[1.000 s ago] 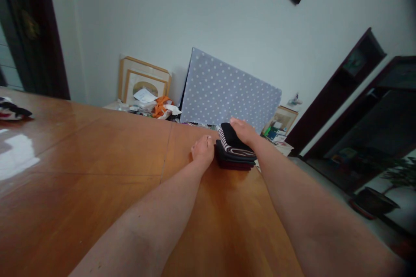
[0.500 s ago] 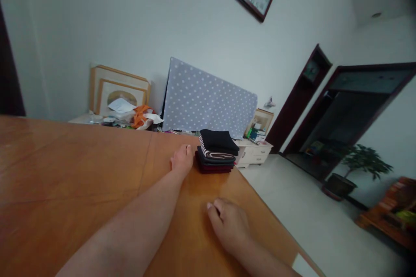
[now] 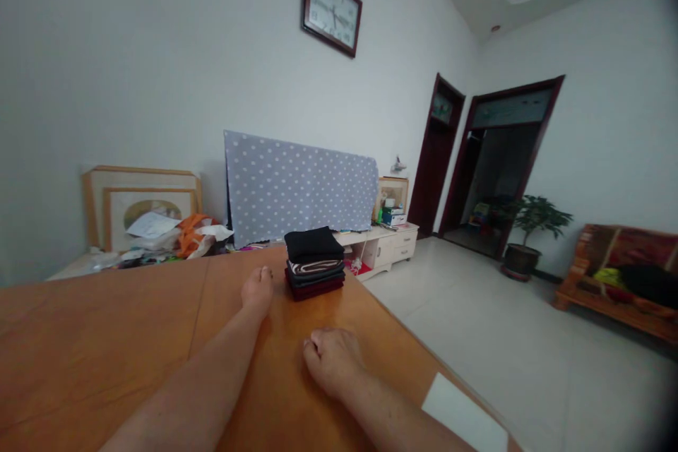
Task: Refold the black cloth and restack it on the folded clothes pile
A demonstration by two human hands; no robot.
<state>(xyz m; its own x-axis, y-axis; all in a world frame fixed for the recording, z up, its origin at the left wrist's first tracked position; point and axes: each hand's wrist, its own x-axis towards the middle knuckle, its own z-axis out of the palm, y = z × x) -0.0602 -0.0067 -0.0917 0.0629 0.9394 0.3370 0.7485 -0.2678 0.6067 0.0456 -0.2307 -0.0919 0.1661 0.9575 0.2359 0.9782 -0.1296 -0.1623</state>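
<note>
A neat stack of folded dark cloths (image 3: 314, 263) rests on the wooden table (image 3: 153, 311), black on top, a striped one in the middle and dark red at the bottom. My left hand (image 3: 258, 291) lies on the tabletop just left of the stack, apart from it, curled closed with nothing visible in it. Nearer to me, in front of the stack, my right hand (image 3: 333, 361) is on the table as a loose fist, thumb along the side. No object shows in its fingers.
A white sheet (image 3: 466, 413) lies at the table's right edge, beside my right forearm. Beyond the table are a cloth-covered panel (image 3: 301, 187), picture frames (image 3: 143, 173), an orange bag (image 3: 189, 234) and a white cabinet (image 3: 395, 247). A potted plant (image 3: 522, 261) and wooden sofa (image 3: 583, 268) stand to the right.
The view has turned right and levelled, so the stack, clock and both hands sit further left in the picture. Both hands keep about the same places on the table and remain closed.
</note>
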